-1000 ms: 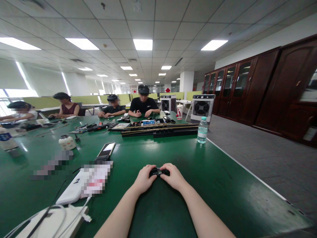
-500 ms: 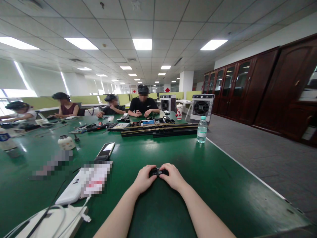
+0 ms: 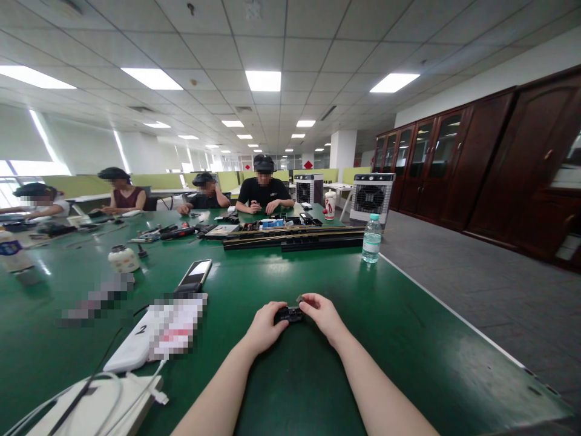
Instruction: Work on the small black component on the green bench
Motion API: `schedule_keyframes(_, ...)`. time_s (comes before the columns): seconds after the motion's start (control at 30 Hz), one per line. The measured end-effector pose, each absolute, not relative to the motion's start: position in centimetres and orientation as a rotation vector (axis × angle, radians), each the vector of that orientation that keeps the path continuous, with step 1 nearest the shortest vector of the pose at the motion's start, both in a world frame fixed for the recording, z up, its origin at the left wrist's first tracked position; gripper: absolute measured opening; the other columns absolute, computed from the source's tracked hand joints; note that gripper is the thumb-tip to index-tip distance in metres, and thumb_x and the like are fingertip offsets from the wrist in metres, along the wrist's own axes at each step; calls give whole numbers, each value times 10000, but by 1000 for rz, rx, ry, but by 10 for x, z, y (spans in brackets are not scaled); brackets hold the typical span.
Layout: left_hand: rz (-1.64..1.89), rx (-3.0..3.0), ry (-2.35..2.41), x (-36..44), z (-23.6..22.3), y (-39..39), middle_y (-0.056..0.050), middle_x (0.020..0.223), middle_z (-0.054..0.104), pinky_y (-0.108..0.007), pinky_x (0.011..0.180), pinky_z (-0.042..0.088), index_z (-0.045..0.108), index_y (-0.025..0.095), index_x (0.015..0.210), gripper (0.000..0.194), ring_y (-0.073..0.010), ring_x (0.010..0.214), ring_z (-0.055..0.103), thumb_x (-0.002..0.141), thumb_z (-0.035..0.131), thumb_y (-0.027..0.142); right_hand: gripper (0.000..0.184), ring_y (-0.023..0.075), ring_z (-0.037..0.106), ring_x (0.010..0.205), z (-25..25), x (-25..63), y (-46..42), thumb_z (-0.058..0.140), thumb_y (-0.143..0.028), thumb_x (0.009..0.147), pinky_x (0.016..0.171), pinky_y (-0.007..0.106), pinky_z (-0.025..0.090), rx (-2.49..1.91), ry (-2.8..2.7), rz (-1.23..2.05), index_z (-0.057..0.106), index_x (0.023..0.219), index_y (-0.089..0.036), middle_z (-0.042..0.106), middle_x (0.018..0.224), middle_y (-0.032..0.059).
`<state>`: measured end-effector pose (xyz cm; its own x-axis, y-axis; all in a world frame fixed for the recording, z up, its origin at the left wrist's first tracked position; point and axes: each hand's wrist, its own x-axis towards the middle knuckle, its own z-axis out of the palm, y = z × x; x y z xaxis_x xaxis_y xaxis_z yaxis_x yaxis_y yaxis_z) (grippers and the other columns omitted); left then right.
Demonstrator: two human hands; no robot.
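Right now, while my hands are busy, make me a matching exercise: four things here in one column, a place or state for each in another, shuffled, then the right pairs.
Column one
1. Left hand
2. Water bottle
3. Right hand
4. White block

Column two
A. Upright near the right edge of the green table
B. Marked with a 2, lying flat
C. Pinching a small dark piece
D. Holding the left end of a small black device

Right pairs: 1-D, 2-A, 3-C, 4-B.
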<state>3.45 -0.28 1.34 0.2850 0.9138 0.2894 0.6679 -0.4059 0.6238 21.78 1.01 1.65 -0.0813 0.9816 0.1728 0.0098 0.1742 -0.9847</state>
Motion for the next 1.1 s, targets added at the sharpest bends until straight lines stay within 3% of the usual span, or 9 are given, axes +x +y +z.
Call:
schedule_keyframes(0.1,881,2175,1425,34,12,-2,-68,1100,609,-349,944,408,567,185,1119,406,-215,1029,549,715,601,160,396,200,621,861,21,218,8,726,-432,574,820,334,458,-1019,-1251,1190,624,850,-167,689,884,64)
schedule_keyframes(0.33,913,2172,1433,34,10,-2,-63,1080,596,-347,940,410,574,192,1101,390,-208,1026,547,714,589,152,436,177,614,802,23,219,7,719,-431,581,605,248,442,-1084,-1037,1302,618,919,-175,676,954,68)
schedule_keyframes(0.67,907,2178,1444,34,10,-1,-73,1070,599,-353,930,406,568,188,1118,393,-215,1016,545,726,580,169,369,105,589,661,29,222,5,723,-309,607,527,206,417,-951,-754,1482,609,949,-233,667,962,26)
schedule_keyframes(1.1,898,2181,1436,34,10,-1,-85,1074,598,-354,928,399,571,169,1115,391,-221,1014,540,723,574,177,315,105,603,652,32,222,2,710,-281,652,516,202,424,-961,-705,1535,625,951,-233,679,963,32)
